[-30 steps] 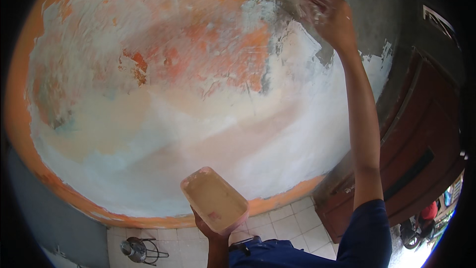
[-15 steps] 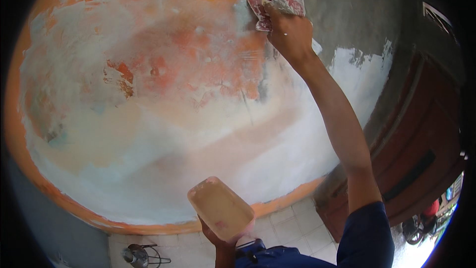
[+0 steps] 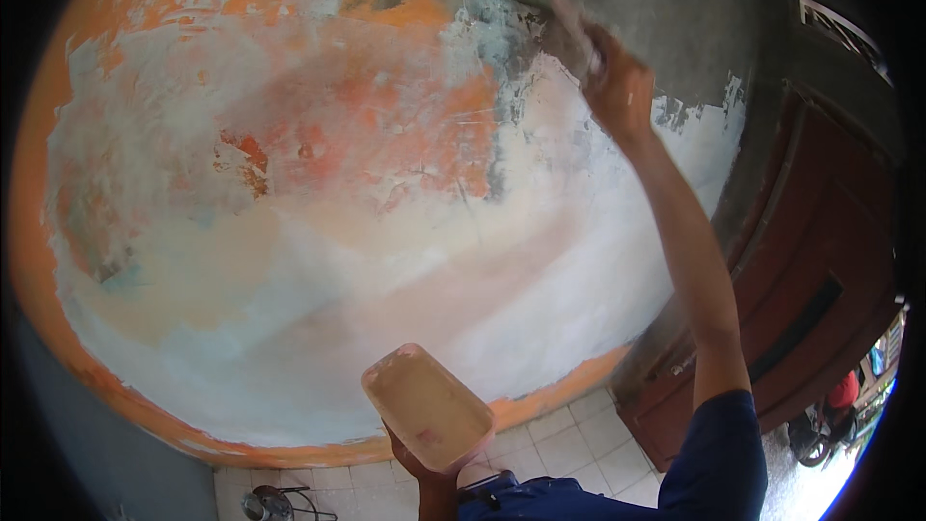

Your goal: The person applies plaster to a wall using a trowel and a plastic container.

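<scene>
My right hand (image 3: 620, 92) is raised to the upper right part of the wall, its fingers closed round a putty spreader (image 3: 577, 31). The spreader is blurred and seen nearly edge-on, beside bare grey plaster; whether its blade touches the wall I cannot tell. Low in front of me, my left hand (image 3: 409, 457) grips the underside of a tan rectangular tub (image 3: 430, 407) with pinkish smears. Most of that hand's fingers are hidden beneath the tub. The wall (image 3: 386, 304) carries patchy white filler over orange and reddish paint.
To the right stands a dark red wooden door (image 3: 820, 260), with a small vent (image 3: 844, 34) above. White floor tiles (image 3: 579, 449) run along the wall's foot. A metal object with thin legs (image 3: 280, 504) is at the lower left. Outside, at the right, is a wheeled vehicle (image 3: 810, 439).
My right hand has moved right and slightly down with the spreader, which has turned from showing its flat face to nearly edge-on. The left hand and tub have hardly moved.
</scene>
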A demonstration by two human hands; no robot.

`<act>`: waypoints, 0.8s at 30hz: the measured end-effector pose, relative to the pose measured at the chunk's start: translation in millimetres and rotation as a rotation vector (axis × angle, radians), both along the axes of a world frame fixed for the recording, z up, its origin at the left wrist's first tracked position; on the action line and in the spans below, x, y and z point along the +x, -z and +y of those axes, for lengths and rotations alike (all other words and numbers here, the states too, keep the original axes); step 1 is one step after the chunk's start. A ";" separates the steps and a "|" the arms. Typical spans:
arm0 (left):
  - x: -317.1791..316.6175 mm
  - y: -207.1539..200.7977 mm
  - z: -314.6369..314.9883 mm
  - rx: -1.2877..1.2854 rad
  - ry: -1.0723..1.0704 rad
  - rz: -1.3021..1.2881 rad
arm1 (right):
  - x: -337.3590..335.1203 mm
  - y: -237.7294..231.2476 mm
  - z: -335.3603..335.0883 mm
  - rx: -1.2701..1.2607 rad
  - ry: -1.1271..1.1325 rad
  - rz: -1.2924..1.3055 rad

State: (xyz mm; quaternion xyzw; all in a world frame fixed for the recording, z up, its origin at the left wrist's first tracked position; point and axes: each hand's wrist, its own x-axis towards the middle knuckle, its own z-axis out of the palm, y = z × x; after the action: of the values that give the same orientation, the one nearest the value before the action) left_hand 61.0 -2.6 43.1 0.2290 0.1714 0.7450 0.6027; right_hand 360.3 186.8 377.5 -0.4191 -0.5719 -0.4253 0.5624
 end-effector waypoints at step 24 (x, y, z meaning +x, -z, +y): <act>4.1 65.2 19.0 -0.007 0.145 -0.061 | 27.5 -22.5 41.7 0.016 0.116 0.008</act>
State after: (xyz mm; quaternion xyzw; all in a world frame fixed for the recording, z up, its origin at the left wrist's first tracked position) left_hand 65.2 16.5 -22.2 0.2157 0.1385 0.7054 0.6609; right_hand 387.8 228.6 400.0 -0.4487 -0.5410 -0.4599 0.5426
